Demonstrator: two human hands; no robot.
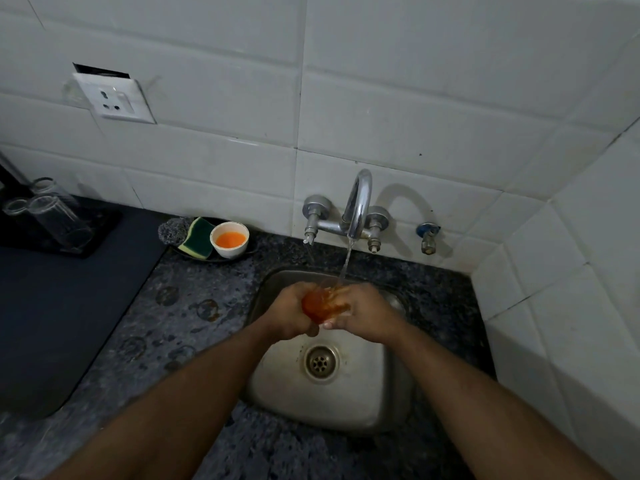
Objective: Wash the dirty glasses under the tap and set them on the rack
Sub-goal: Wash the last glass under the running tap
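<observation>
Both hands, left hand (289, 311) and right hand (360, 313), grip an orange-stained glass (320, 306) under the running tap (358, 202); three glasses (52, 209) already stand at the surface's far-left edge (washing looks well under way).

A single head-worn wide-angle view looks forward and steeply down from close above the sink (367, 407), which is set near the desk's (194, 327) right edge. It faces the tiled back wall (398, 109); both forearms reach in from the bottom edge. Straight lines bow toward the frame's borders.
</observation>
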